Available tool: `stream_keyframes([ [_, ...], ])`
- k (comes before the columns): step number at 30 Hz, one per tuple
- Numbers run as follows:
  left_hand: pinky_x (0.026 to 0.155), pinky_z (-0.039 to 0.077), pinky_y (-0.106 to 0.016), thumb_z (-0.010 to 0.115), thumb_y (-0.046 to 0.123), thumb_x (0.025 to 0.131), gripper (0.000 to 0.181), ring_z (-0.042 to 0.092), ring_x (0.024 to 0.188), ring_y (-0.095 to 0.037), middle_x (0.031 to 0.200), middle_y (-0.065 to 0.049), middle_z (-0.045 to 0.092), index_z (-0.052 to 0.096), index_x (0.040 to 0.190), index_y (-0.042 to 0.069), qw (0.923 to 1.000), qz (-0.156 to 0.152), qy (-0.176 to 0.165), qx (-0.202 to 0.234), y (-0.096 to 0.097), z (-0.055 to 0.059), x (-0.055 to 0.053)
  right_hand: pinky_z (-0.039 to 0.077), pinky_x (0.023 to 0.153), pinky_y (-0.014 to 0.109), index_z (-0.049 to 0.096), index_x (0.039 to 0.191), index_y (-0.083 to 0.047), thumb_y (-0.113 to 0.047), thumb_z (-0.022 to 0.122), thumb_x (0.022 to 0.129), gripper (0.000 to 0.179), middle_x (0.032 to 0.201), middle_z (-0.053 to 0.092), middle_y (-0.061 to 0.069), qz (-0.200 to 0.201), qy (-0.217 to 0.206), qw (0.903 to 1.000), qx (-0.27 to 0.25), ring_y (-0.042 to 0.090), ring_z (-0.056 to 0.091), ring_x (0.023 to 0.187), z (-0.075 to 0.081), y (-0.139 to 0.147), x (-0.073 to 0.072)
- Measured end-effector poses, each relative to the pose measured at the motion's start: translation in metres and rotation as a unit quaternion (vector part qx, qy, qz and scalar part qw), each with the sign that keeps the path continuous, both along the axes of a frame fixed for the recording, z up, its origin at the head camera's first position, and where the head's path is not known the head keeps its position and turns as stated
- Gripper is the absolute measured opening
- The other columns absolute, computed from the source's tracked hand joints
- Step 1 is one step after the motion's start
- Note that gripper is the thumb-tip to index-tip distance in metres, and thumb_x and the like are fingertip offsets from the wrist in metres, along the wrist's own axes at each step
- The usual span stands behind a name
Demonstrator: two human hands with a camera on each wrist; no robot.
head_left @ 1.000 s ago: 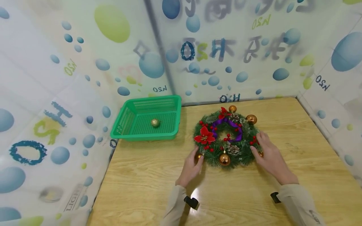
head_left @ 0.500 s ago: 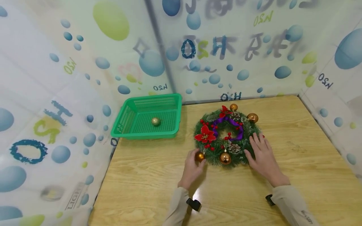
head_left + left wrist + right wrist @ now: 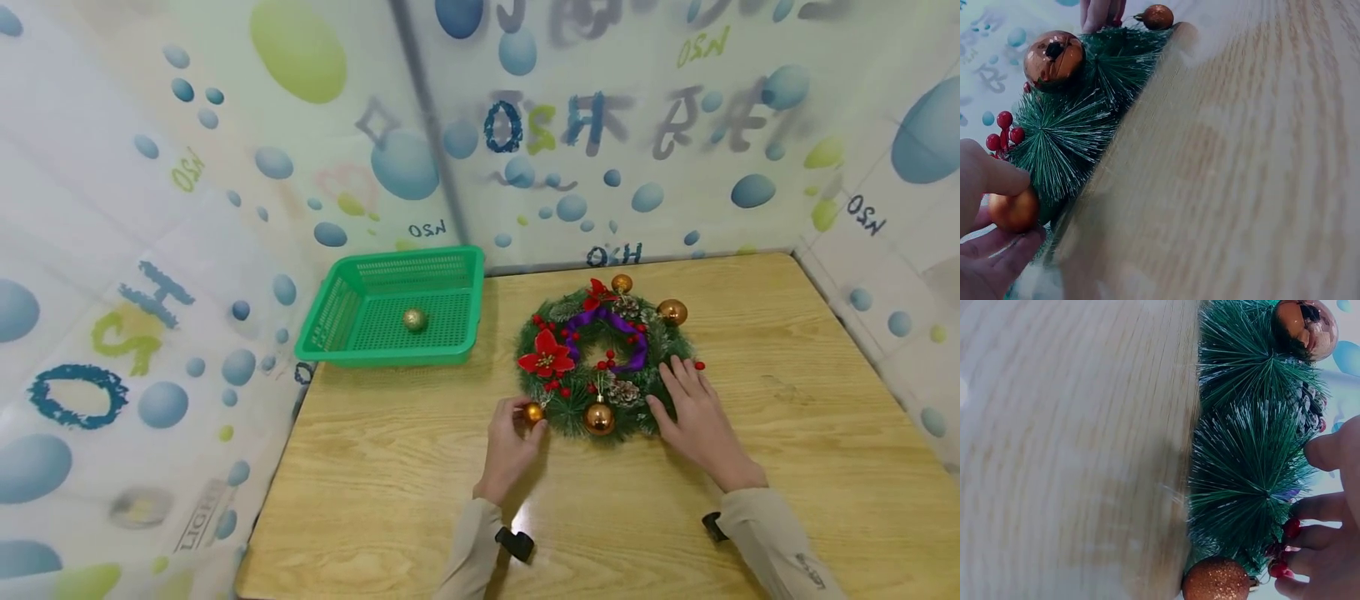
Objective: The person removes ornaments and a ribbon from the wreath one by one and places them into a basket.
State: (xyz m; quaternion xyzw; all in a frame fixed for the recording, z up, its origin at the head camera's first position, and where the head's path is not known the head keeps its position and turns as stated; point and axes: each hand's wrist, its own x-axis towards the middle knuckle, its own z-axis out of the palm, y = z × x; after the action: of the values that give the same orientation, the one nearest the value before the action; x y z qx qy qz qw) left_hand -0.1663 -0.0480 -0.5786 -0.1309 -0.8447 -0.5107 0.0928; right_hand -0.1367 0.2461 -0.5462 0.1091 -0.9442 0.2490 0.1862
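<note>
A green Christmas wreath (image 3: 573, 408) lies on the wooden table, trimmed with red poinsettias (image 3: 546, 354), red berries, pine cones, a purple ribbon (image 3: 637, 354) and copper baubles (image 3: 599, 417). At its near left edge my left hand (image 3: 507, 450) holds a small orange bauble (image 3: 1015, 211) between thumb and fingers, as the left wrist view shows. My right hand (image 3: 697, 421) rests on the wreath's right side, fingers spread and fairly straight. Red berries (image 3: 1291, 528) show by those fingers in the right wrist view, and a glittery copper bauble (image 3: 1216, 579) sits below them.
A green plastic basket (image 3: 390, 359) stands at the back left of the table (image 3: 360, 483), with one gold ball (image 3: 414, 319) inside. Patterned curtains (image 3: 555, 192) enclose the back and both sides. A black strap (image 3: 516, 544) circles the left wrist.
My right hand has shifted left from the wreath's outer right edge onto its greenery, its fingers now flatter. My left hand stays at the orange bauble, which shows more.
</note>
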Motion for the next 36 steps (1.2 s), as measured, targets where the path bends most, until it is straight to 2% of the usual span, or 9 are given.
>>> stream_keyframes([
  [8,0.085,0.063,-0.035,0.077,0.0,0.086,0.036,0.069,0.096,-0.032,0.111,-0.018,0.062,0.06,0.117,-0.004,0.998,-0.011,0.029,0.055,0.003,0.005,-0.002,0.032,0.112,0.072,0.047,0.143,0.014,-0.021,0.064,0.099,0.059,0.149,0.04,0.04,-0.003,-0.01,0.9999,0.001,0.059,0.036,0.139,-0.001,-0.001,0.002],
  [16,0.086,0.063,-0.035,0.077,0.003,0.088,0.036,0.068,0.099,-0.031,0.113,-0.016,0.062,0.06,0.12,-0.002,0.9964,-0.02,0.024,0.078,0.003,0.012,-0.007,0.032,0.111,0.072,0.046,0.144,0.014,-0.022,0.064,0.099,0.06,0.15,0.04,0.039,-0.004,-0.027,0.9996,-0.001,0.059,0.035,0.14,-0.001,-0.006,0.004],
  [18,0.085,0.063,-0.04,0.076,0.0,0.088,0.037,0.068,0.099,-0.034,0.113,-0.021,0.062,0.06,0.12,-0.006,0.9965,-0.018,0.023,0.078,0.005,0.02,-0.007,0.032,0.111,0.072,0.046,0.144,0.014,-0.022,0.064,0.099,0.06,0.15,0.04,0.039,-0.004,-0.025,0.9997,-0.003,0.058,0.035,0.14,0.0,-0.007,0.005],
  [22,0.085,0.063,-0.042,0.076,-0.002,0.087,0.038,0.068,0.1,-0.035,0.114,-0.024,0.061,0.059,0.122,-0.008,0.9969,-0.015,0.026,0.072,0.007,0.027,-0.006,0.032,0.112,0.071,0.046,0.145,0.013,-0.023,0.064,0.1,0.06,0.151,0.04,0.038,-0.005,-0.024,0.9997,-0.006,0.058,0.034,0.141,-0.001,-0.006,0.005],
  [25,0.087,0.062,-0.036,0.077,0.005,0.089,0.039,0.067,0.101,-0.029,0.115,-0.016,0.062,0.06,0.124,-0.002,0.9969,-0.025,0.033,0.067,0.007,0.032,-0.008,0.031,0.114,0.07,0.045,0.145,0.013,-0.023,0.063,0.1,0.061,0.152,0.038,0.038,-0.005,-0.026,0.9996,-0.007,0.058,0.033,0.142,0.0,-0.004,0.004],
  [27,0.088,0.061,-0.033,0.076,0.01,0.092,0.039,0.067,0.102,-0.027,0.115,-0.013,0.063,0.06,0.126,0.0,0.9966,-0.038,0.033,0.066,0.007,0.041,-0.009,0.03,0.114,0.07,0.045,0.146,0.013,-0.023,0.063,0.1,0.061,0.152,0.038,0.038,-0.008,-0.025,0.9996,-0.008,0.057,0.033,0.142,0.001,-0.003,0.005],
  [31,0.089,0.061,-0.035,0.073,0.016,0.094,0.04,0.066,0.104,-0.027,0.117,-0.012,0.063,0.06,0.129,0.001,0.9947,-0.057,0.034,0.079,0.004,0.057,-0.018,0.03,0.114,0.07,0.045,0.145,0.013,-0.022,0.064,0.099,0.061,0.151,0.038,0.039,-0.012,-0.017,0.9998,-0.006,0.058,0.033,0.141,0.0,-0.002,0.005],
  [36,0.089,0.061,-0.04,0.073,0.005,0.092,0.039,0.067,0.103,-0.033,0.118,-0.019,0.064,0.059,0.127,-0.002,0.9948,-0.037,0.046,0.082,-0.006,0.071,-0.038,0.032,0.112,0.071,0.046,0.145,0.013,-0.021,0.066,0.098,0.061,0.151,0.04,0.039,-0.012,-0.011,0.9998,-0.008,0.058,0.034,0.14,0.0,-0.002,0.007],
])
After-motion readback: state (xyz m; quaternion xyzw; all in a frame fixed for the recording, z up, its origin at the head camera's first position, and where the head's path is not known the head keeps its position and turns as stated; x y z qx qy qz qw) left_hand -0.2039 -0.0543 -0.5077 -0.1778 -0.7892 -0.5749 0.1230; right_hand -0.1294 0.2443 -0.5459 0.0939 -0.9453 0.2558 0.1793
